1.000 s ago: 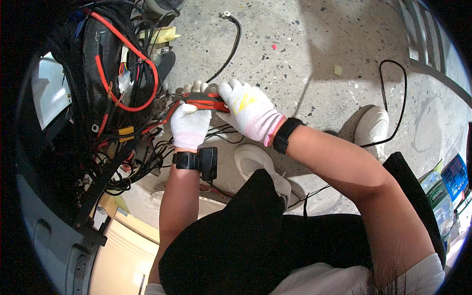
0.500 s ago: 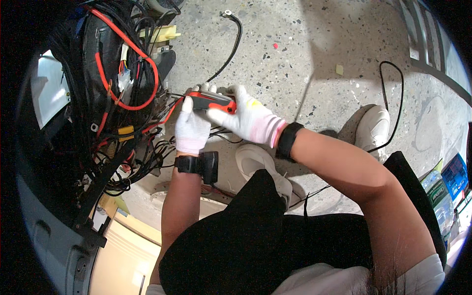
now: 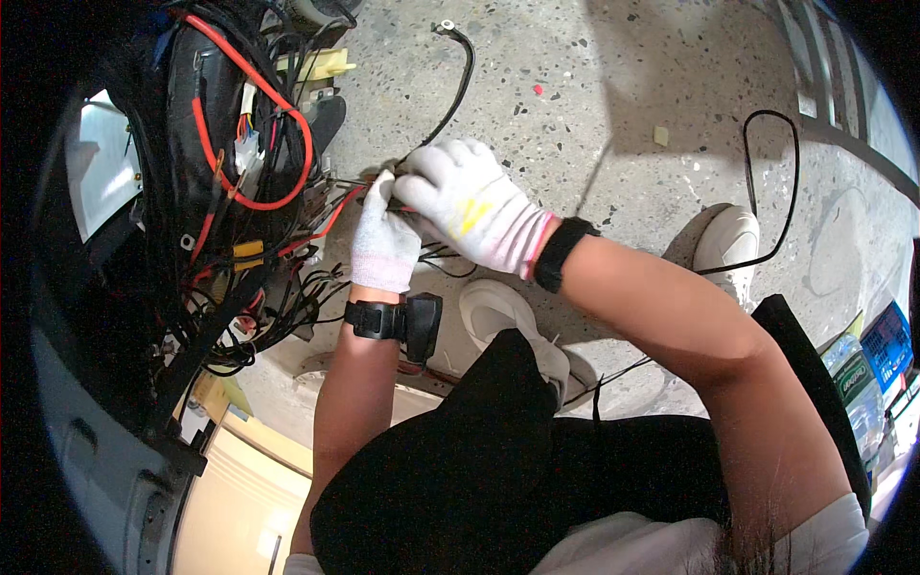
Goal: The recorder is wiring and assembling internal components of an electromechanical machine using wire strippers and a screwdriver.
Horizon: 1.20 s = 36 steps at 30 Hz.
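Both my hands, in white knit gloves, meet in front of the wire bundle. My left hand [image 3: 385, 240] is closed, thumb up, around the end of a red-and-black hand tool [image 3: 406, 209]. Folded over that tool from the right is my right hand [image 3: 465, 196], its knuckles upward and a yellow stain on its back. Only small red bits of the tool show between the gloves; its jaws or blade are hidden. A red wire [image 3: 337, 216] runs from the bundle toward my left fingers. Just beyond my hands, a black cable [image 3: 465, 86] with a ring terminal lies on the floor.
At the left, a dark machine frame [image 3: 115, 450] holds a tangle of black wires [image 3: 287, 307] and a thick red cable loop [image 3: 309, 153]. My white shoes [image 3: 498, 311] stand on the speckled floor. A thin black cord [image 3: 795, 182] loops by the right shoe. Plastic bottles [image 3: 853, 383] are at far right.
My right hand has turned over and moved left on top of the tool, covering most of it. The left hand has shifted slightly right, its thumb now against the right fingers.
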Each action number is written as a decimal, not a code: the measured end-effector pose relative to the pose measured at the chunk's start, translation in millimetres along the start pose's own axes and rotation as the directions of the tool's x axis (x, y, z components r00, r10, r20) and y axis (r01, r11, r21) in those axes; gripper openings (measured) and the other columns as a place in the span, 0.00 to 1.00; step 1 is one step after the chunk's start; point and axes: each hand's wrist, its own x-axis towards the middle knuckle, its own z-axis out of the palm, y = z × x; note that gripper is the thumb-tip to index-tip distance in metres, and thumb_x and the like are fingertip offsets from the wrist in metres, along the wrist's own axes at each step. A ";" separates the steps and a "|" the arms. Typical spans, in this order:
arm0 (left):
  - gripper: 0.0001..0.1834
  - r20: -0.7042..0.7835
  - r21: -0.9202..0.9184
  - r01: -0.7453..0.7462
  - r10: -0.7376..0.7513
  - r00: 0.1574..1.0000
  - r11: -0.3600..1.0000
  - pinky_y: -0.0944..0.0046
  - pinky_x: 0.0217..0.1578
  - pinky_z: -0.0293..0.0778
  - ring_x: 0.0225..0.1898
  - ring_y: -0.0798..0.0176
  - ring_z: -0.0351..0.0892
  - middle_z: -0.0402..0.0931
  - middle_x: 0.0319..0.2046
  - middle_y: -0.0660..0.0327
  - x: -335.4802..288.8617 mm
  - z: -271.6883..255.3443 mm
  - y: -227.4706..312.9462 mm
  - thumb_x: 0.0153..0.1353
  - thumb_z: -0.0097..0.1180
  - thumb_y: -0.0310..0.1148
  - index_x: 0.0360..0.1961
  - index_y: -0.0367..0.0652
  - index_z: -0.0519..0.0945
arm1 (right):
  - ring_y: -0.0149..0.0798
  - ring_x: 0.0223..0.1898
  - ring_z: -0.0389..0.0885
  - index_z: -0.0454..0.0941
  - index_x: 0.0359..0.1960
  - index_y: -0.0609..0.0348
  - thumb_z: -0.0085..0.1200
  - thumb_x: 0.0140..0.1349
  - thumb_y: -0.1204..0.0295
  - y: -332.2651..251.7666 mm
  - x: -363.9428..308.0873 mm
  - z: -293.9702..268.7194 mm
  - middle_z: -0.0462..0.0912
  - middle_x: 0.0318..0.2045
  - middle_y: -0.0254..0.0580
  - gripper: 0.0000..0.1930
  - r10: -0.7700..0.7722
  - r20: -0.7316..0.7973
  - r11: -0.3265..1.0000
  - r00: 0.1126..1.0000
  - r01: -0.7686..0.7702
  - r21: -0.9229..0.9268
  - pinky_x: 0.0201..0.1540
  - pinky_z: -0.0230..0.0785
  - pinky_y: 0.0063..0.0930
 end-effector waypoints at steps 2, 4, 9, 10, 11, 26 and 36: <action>0.17 -0.117 0.557 -0.119 0.220 0.969 0.822 0.55 0.54 0.71 0.51 0.60 0.75 0.76 0.50 0.56 -5.7 4.6 -4.3 0.69 0.49 0.42 0.52 0.42 0.74 | 0.52 0.48 0.74 0.71 0.52 0.55 0.64 0.47 0.57 -4.8 -4.6 -9.7 0.76 0.43 0.47 0.30 0.217 -0.021 0.959 0.976 -0.209 0.193 0.50 0.68 0.44; 0.22 -0.018 0.563 -0.189 0.240 0.970 0.804 0.50 0.64 0.61 0.60 0.55 0.68 0.71 0.57 0.54 -8.0 7.5 -8.6 0.68 0.51 0.40 0.56 0.37 0.71 | 0.54 0.50 0.75 0.69 0.55 0.60 0.67 0.46 0.54 -8.7 -7.5 -15.6 0.77 0.45 0.52 0.37 0.592 0.120 0.736 0.797 -0.595 0.324 0.53 0.68 0.43; 0.23 0.037 0.615 -0.246 0.284 0.958 0.749 0.53 0.65 0.58 0.61 0.56 0.66 0.71 0.57 0.58 -8.3 1.4 -9.7 0.67 0.51 0.48 0.56 0.42 0.71 | 0.48 0.47 0.81 0.72 0.52 0.59 0.60 0.57 0.55 -1.6 -10.0 -12.5 0.79 0.45 0.58 0.27 0.517 0.663 0.457 0.542 -0.829 0.322 0.48 0.73 0.39; 0.24 -0.092 0.169 -0.151 0.168 0.981 0.974 0.54 0.64 0.60 0.60 0.57 0.68 0.72 0.56 0.58 -7.9 -0.2 -7.2 0.67 0.51 0.49 0.55 0.43 0.72 | 0.49 0.46 0.80 0.73 0.51 0.56 0.59 0.57 0.57 -1.8 -9.3 -8.9 0.79 0.44 0.55 0.24 0.521 0.542 0.651 0.660 -0.717 0.247 0.48 0.73 0.40; 0.24 -0.137 -0.309 -0.052 0.010 0.991 0.950 0.55 0.63 0.61 0.59 0.59 0.69 0.73 0.55 0.59 -7.0 -0.9 -3.9 0.67 0.51 0.51 0.53 0.44 0.72 | 0.50 0.45 0.80 0.74 0.51 0.54 0.59 0.57 0.60 -1.3 -9.2 -6.2 0.79 0.44 0.53 0.21 0.477 0.489 0.795 0.730 -0.596 0.113 0.47 0.72 0.41; 0.16 -0.024 0.464 -0.189 0.226 0.974 0.865 0.52 0.61 0.64 0.55 0.55 0.72 0.75 0.49 0.56 3.2 10.6 -5.2 0.68 0.49 0.39 0.49 0.39 0.73 | 0.57 0.40 0.83 0.70 0.50 0.65 0.64 0.53 0.57 5.7 -15.6 6.5 0.83 0.34 0.57 0.30 0.570 0.556 0.609 0.605 -0.765 0.209 0.45 0.73 0.43; 0.11 -0.217 0.445 -0.271 0.396 0.892 0.854 0.56 0.55 0.72 0.48 0.58 0.77 0.79 0.44 0.57 12.3 11.3 -7.2 0.68 0.52 0.35 0.46 0.39 0.77 | 0.57 0.54 0.74 0.64 0.60 0.61 0.66 0.50 0.50 13.7 -18.9 4.2 0.74 0.52 0.58 0.40 0.329 0.177 0.793 0.927 -0.373 0.482 0.54 0.69 0.41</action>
